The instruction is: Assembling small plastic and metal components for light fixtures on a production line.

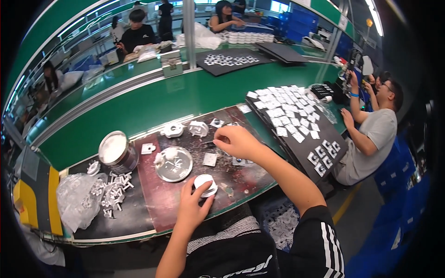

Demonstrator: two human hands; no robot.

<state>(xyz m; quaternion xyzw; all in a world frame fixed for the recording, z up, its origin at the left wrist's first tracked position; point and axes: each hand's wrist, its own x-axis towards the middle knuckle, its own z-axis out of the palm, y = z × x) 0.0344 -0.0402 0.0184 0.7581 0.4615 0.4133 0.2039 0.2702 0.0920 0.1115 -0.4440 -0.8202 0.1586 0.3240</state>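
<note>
My left hand (194, 204) grips a round white plastic part (206, 182) by its sides at the bench's near edge. Farther out and to the right, my right hand (235, 141) is closed in a pinch above the dark work mat. Something thin and dark shows at its fingertips, too small to name. Between the hands lies a square white plate (210, 159) with small holes. A round metal dish (184, 170) holding small white pieces sits left of it. Beyond are two white housings (172, 130) and a small square part with a dark centre (216, 123).
At left stand a metal tin (114, 147) of white material, a clear plastic bag (79, 199), loose white stemmed parts (116, 192) and a yellow-and-grey machine (39, 194). A black board (296, 150) carries many white squares on the right. A co-worker (371, 134) sits beyond it.
</note>
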